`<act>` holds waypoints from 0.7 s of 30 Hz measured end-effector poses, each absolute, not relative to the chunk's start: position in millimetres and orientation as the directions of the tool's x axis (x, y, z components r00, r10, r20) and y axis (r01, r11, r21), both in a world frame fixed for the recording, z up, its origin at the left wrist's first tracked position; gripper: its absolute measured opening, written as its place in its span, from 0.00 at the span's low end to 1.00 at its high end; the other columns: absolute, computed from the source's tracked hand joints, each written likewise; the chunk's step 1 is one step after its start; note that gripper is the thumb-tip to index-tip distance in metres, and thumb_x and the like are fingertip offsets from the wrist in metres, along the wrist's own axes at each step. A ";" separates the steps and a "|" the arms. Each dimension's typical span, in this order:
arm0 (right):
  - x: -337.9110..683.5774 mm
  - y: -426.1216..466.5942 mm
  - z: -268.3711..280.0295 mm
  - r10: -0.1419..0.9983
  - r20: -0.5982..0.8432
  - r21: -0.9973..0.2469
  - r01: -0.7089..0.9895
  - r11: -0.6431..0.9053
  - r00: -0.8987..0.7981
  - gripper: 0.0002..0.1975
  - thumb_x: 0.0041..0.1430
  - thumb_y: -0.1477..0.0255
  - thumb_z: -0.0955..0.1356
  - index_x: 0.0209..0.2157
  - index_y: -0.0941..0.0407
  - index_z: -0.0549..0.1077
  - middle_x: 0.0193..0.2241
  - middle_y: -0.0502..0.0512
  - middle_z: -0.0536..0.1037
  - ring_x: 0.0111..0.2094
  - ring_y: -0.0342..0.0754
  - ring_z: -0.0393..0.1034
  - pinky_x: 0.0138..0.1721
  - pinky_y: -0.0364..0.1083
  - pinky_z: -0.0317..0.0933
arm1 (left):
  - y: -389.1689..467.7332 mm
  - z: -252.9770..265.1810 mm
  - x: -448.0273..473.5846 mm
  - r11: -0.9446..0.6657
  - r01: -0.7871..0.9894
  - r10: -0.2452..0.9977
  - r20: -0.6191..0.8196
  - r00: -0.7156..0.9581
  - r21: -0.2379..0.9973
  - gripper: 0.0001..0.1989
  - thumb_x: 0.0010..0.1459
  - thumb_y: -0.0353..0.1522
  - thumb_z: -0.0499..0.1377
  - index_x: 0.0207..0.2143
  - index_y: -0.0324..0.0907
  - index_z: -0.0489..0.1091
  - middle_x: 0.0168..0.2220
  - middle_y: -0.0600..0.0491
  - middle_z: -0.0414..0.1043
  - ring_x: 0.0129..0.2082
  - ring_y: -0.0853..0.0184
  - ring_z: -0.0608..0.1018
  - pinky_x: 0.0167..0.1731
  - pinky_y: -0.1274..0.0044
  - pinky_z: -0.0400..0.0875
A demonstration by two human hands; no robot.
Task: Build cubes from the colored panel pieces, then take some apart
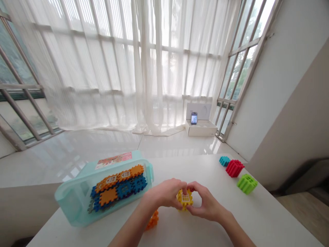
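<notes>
Between my two hands is a stack of yellow interlocking building tiles [184, 199], the top one with a white window grid. My left hand [168, 193] grips it from the left, fingertips at its far and near edges. From the right, my right hand [204, 204] curls thumb and fingers onto the same stack. An orange stack of toothed tiles [153, 221] lies on the white table [177, 233], partly hidden behind my left forearm.
At left, a teal plastic bin [77, 209] holds orange and blue tiles. Toward the right edge sit blue [224, 161], red [234, 168] and green [247, 184] tile stacks. A white box [202, 129] with a phone [194, 118] stands by the curtain [102, 75].
</notes>
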State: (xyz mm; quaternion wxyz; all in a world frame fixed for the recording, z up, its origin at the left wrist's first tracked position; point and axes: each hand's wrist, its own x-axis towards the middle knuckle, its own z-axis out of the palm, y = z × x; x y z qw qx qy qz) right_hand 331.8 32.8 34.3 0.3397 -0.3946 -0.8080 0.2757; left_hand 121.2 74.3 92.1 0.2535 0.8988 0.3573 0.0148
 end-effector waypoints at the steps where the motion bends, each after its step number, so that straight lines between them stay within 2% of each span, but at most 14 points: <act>1: 331.6 32.8 34.6 0.823 0.330 -0.712 0.451 0.538 -0.462 0.24 0.45 0.78 0.72 0.46 0.52 0.68 0.41 0.51 0.75 0.42 0.50 0.70 0.47 0.48 0.65 | 73.8 92.5 120.4 -0.622 0.634 0.648 -0.153 0.746 0.460 0.19 0.45 0.38 0.66 0.41 0.47 0.70 0.41 0.53 0.75 0.41 0.60 0.77 0.38 0.75 0.70; 10: 332.2 32.4 36.9 0.799 0.319 -0.690 0.453 0.565 -0.509 0.26 0.46 0.76 0.73 0.48 0.51 0.67 0.44 0.52 0.74 0.44 0.51 0.69 0.48 0.49 0.64 | 64.6 100.2 123.9 -0.627 0.693 0.672 -0.203 0.712 0.355 0.22 0.45 0.37 0.63 0.45 0.49 0.67 0.41 0.53 0.75 0.41 0.58 0.78 0.34 0.74 0.71; 14: 331.8 32.5 35.2 0.801 0.319 -0.690 0.456 0.562 -0.506 0.24 0.47 0.78 0.71 0.48 0.51 0.68 0.43 0.51 0.75 0.44 0.50 0.70 0.48 0.48 0.64 | 61.9 100.6 125.9 -0.630 0.692 0.670 -0.204 0.714 0.352 0.21 0.45 0.35 0.62 0.43 0.47 0.65 0.43 0.52 0.75 0.42 0.59 0.78 0.36 0.74 0.71; 21: 329.7 32.7 35.8 0.796 0.335 -0.696 0.437 0.569 -0.504 0.24 0.47 0.79 0.70 0.48 0.51 0.69 0.44 0.52 0.75 0.44 0.51 0.71 0.47 0.48 0.64 | 59.0 98.9 131.5 -0.628 0.707 0.678 -0.216 0.702 0.325 0.20 0.45 0.33 0.62 0.42 0.45 0.62 0.42 0.51 0.75 0.39 0.59 0.78 0.33 0.74 0.71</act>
